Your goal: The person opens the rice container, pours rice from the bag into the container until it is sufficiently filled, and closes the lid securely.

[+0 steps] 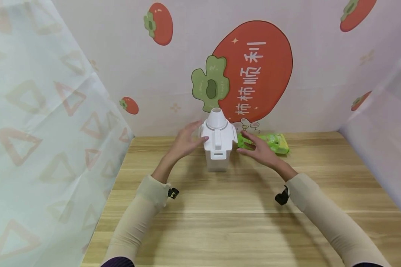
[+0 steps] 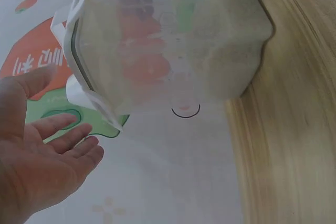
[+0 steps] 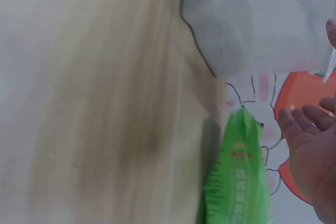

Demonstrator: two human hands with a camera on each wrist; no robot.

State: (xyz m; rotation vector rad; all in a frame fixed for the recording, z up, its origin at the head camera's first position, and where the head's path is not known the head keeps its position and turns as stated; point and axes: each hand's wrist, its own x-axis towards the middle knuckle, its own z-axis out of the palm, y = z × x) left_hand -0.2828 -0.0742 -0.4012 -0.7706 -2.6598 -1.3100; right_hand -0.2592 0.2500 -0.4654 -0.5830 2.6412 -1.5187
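Note:
A translucent plastic container with a white lid and a cone-shaped spout on top stands upright on the table at the back. Through its clear wall in the left wrist view, something pale shows in the lower part. My left hand is at the container's left side, fingers spread, thumb overlapping the lid's edge in the head view. On the other side, my right hand has its fingers extended toward the container, apart from it in the right wrist view. Neither hand grips anything.
A green soft packet lies behind my right hand, against the back wall covering. Wood-grain table stretches toward me. Printed cloth walls with persimmon pictures enclose the back and both sides.

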